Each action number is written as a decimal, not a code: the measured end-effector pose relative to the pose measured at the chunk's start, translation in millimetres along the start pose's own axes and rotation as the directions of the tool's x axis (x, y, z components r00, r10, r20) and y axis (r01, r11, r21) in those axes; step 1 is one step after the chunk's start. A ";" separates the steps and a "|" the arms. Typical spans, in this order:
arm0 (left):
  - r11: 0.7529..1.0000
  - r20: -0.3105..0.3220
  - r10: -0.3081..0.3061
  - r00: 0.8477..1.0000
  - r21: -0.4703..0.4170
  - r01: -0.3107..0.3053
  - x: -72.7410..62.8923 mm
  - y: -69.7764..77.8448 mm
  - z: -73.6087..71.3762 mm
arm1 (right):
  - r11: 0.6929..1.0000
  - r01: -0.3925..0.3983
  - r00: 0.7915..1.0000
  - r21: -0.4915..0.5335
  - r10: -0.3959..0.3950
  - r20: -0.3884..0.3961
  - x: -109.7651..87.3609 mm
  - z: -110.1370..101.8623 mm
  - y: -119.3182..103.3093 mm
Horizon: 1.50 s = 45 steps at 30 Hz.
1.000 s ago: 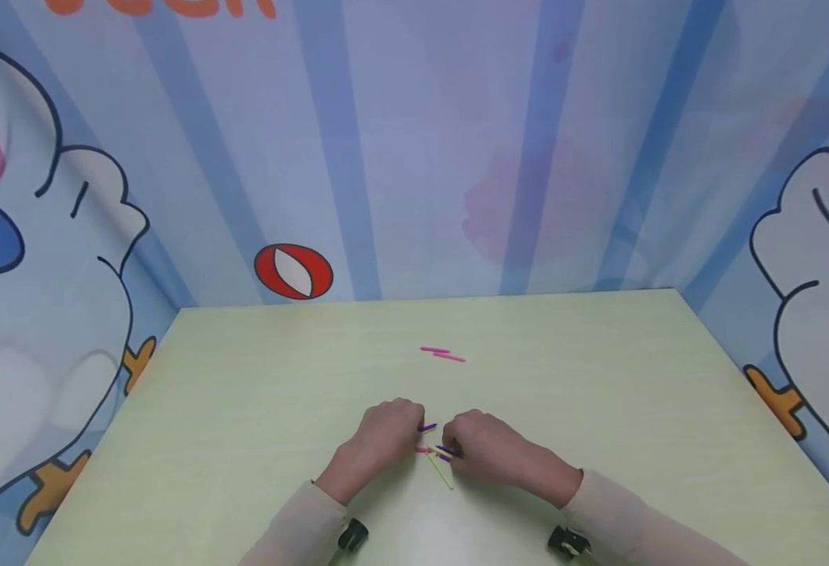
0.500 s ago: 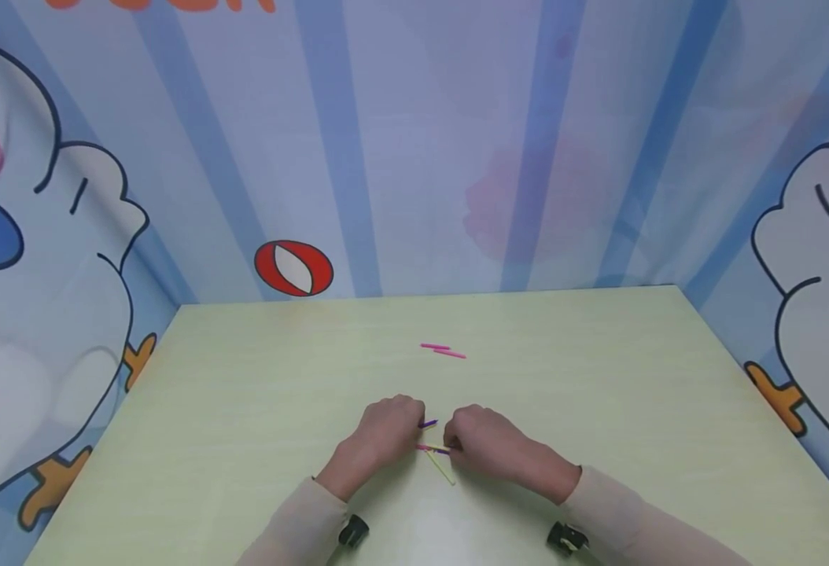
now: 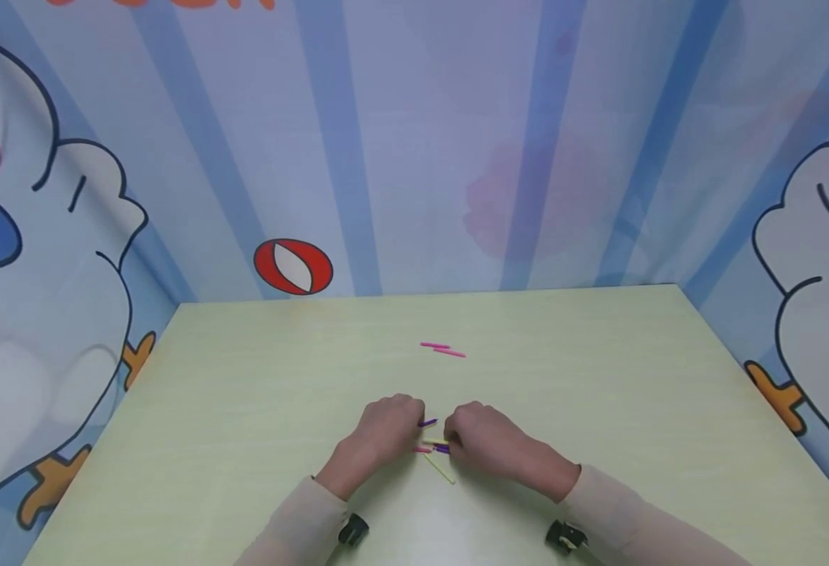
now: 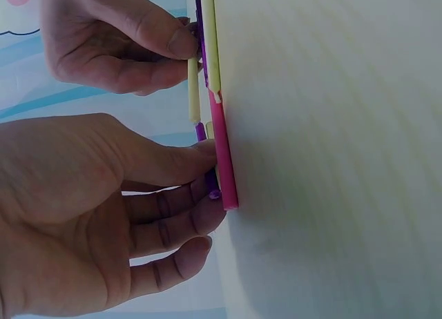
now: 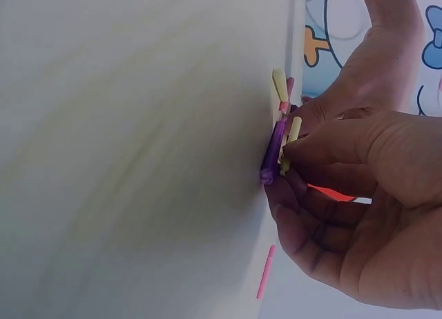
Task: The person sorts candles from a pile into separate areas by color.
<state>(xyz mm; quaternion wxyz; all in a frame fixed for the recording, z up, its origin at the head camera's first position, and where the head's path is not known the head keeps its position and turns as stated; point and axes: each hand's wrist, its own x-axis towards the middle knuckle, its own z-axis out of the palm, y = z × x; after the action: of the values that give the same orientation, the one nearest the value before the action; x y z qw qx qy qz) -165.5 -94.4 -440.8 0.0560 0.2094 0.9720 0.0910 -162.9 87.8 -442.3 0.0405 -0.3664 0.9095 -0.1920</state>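
Note:
Both hands work close together over small coloured sticks on the table. My left hand (image 3: 389, 428) holds a purple stick (image 3: 427, 423) between thumb and fingers, a pale yellow one right beside it. Facing it, my right hand (image 3: 481, 440) pinches a yellow stick (image 5: 295, 131) between thumb and forefinger; its free end points toward the left hand. Just below lie a purple stick (image 5: 273, 155) by the right fingertips and a pink stick (image 4: 222, 153) by the left ones. Another yellow stick (image 3: 440, 469) lies slanted toward me. The fingers partly hide the sticks in the head view.
Two pink sticks (image 3: 450, 353) lie farther back on the pale table (image 3: 280, 377). Behind and at the sides stand blue striped panels (image 3: 421, 157) with cartoon figures. A small black device (image 3: 566, 537) sits at the right wrist, another (image 3: 354, 531) at the left.
The yellow stick in my right hand has shifted slightly away from me, apart from the pink stick below it. Purple shows again beneath it. My left hand stays nearly in place.

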 end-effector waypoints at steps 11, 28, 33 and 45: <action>1.000 0.024 0.006 1.000 0.002 -0.006 0.9 -1.2 -0.1 | 0.997 -0.055 0.998 -0.055 0.053 -0.023 -0.5 0.1 0.5; 1.000 0.027 -0.012 1.000 -0.003 0.012 2.8 0.5 -2.2 | 0.995 -0.061 0.998 -0.084 0.058 -0.030 4.0 0.9 3.0; 1.000 0.035 -0.010 0.999 -0.007 0.011 2.8 0.6 -1.7 | 0.996 -0.049 0.999 -0.077 0.048 -0.014 4.0 1.1 4.0; 1.000 0.036 -0.016 0.999 -0.022 0.017 2.4 -0.4 0.0 | 0.997 -0.044 0.999 -0.070 0.044 0.000 3.3 0.8 3.2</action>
<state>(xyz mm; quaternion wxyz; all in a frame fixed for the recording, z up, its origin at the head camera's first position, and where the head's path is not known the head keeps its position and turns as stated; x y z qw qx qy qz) -167.8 -93.7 -441.0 0.0766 0.2022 0.9715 0.0975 -167.1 87.4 -444.0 0.0324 -0.3477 0.9235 -0.1587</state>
